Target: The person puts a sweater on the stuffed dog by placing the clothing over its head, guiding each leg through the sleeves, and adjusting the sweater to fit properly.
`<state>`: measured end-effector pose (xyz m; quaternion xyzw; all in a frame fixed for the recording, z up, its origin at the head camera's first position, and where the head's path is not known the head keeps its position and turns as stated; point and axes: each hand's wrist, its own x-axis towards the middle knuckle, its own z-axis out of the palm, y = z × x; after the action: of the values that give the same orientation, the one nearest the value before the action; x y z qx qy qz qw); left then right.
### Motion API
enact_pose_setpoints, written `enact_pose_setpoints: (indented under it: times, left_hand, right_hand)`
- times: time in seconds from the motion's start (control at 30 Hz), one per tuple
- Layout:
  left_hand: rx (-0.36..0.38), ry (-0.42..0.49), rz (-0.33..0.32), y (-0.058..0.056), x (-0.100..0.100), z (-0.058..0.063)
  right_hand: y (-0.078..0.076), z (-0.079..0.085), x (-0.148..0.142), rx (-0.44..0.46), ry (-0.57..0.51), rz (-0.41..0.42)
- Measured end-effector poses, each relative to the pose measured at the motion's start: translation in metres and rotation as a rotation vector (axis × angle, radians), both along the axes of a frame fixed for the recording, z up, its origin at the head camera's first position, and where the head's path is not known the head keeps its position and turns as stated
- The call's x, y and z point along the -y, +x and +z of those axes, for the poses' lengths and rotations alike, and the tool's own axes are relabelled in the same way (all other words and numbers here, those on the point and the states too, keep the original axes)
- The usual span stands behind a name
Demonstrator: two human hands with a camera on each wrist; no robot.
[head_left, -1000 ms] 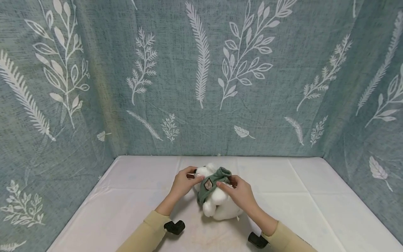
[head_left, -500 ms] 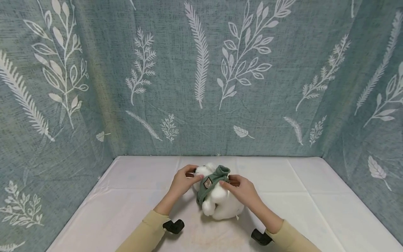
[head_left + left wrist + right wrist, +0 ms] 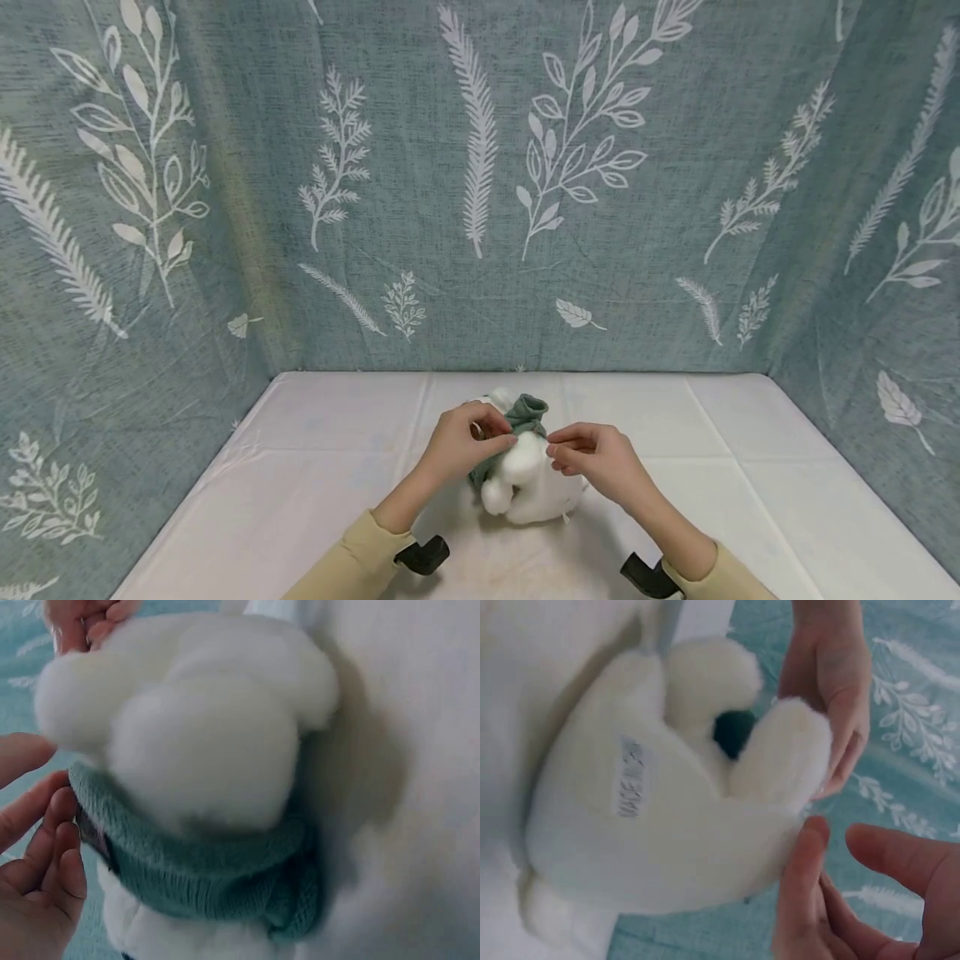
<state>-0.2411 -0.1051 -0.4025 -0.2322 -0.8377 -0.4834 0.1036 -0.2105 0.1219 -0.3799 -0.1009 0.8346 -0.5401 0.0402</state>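
Note:
A white plush toy (image 3: 543, 496) in a green knitted garment (image 3: 527, 412) lies on the table, its head at the far left and its rounded bottom toward me. My left hand (image 3: 461, 442) reaches over the toy's chest. In the left wrist view its fingertips (image 3: 61, 784) touch the garment's rolled hem beside a dark patch (image 3: 96, 838), and the thumb stands apart. On the other side, my right hand (image 3: 600, 458) is at the toy's flank. Its fingertips (image 3: 815, 827) are right at the white plush, with a gap to the thumb. My left hand partly hides the toy's head.
A white cloth (image 3: 705, 500) with fold lines covers the table. Green curtains (image 3: 420, 208) with white leaf prints enclose the back and both sides. Black wrist mounts (image 3: 423, 555) stick out from beige sleeves. A printed white label (image 3: 632, 778) shows on the toy's bottom.
My left hand has moved right from the toy's head onto the garment, covering its badge. My right hand has let go of the garment's edge and shifted slightly right. The toy has hardly moved.

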Motion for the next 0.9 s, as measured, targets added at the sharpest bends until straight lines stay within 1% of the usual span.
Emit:
enact_pose_setpoints:
  times: [0.07,0.17,0.3,0.37,0.43,0.47,0.53,0.6,0.63,0.7,0.73,0.83,0.9]
  left_hand:
    - [0.033,-0.026,-0.015,0.002,-0.004,0.0]
    - [0.075,-0.058,-0.008,0.003,-0.007,0.0]
    - [0.101,-0.083,-0.004,0.003,-0.008,0.0]
    - [0.105,-0.07,-0.026,0.004,-0.008,0.0]
    - [0.115,-0.021,-0.091,0.004,-0.006,-0.001]
    - [0.12,0.007,-0.136,0.005,-0.004,-0.002]
    - [0.126,0.064,-0.247,0.006,-0.002,-0.004]
    - [0.122,0.097,-0.359,0.008,0.0,-0.007]
    - [0.119,0.094,-0.399,0.01,0.001,-0.009]
    - [0.099,0.069,-0.445,0.013,-0.001,-0.012]
    - [0.085,0.05,-0.453,0.014,-0.002,-0.013]
    - [0.053,0.003,-0.445,0.019,-0.005,-0.015]
    - [0.043,-0.007,-0.446,0.02,-0.007,-0.015]
  right_hand:
    - [0.001,-0.001,0.0,0.046,-0.065,0.04]
    - [0.003,0.0,-0.003,0.081,-0.134,0.089]
    - [0.006,0.0,-0.006,0.12,-0.176,0.144]
    - [0.005,-0.001,-0.005,0.135,-0.196,0.155]
    - [0.005,-0.004,-0.005,0.142,-0.212,0.16]
    - [0.004,-0.005,-0.005,0.142,-0.219,0.161]
    - [0.003,-0.006,-0.004,0.137,-0.218,0.159]
    - [0.002,-0.008,-0.003,0.121,-0.201,0.147]
    - [0.001,-0.009,-0.002,0.11,-0.181,0.135]
    - [0.0,-0.012,0.001,0.075,-0.115,0.107]
    - [-0.001,-0.013,0.003,0.055,-0.074,0.092]
    - [-0.001,-0.017,0.01,-0.025,0.058,0.046]
    - [-0.002,-0.017,0.015,-0.072,0.119,0.013]
